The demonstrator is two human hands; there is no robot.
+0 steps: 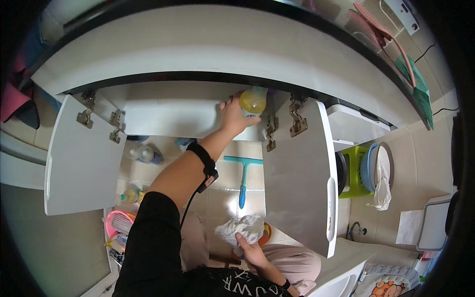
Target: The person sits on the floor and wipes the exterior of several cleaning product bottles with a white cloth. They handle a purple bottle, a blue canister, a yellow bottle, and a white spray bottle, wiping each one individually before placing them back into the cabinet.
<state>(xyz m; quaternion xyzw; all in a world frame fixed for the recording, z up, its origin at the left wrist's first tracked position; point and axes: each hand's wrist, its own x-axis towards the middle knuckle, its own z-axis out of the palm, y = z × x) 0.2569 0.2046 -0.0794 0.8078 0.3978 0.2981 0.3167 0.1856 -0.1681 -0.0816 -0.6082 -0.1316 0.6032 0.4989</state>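
My left hand [235, 118] reaches into the open white cabinet and grips a clear bottle of yellow liquid [253, 102] near the right end of its shelf [170, 115]. The thumb lies across the front of the bottle; some fingers are hidden behind it. Lower down, close to my lap, my right hand [254, 252] holds a crumpled white cloth [241, 228], its thumb on top. Between the two hands, a squeegee with a blue handle [243, 185] lies on the tiled floor.
Cabinet doors [85, 159] [300, 174] stand open on both sides. Bottles [148, 154] and a pink basket [115, 222] are at the left. An orange round object [265, 234] sits behind the cloth. A green plastic stool [352, 170] and basins [367, 167] are at the right.
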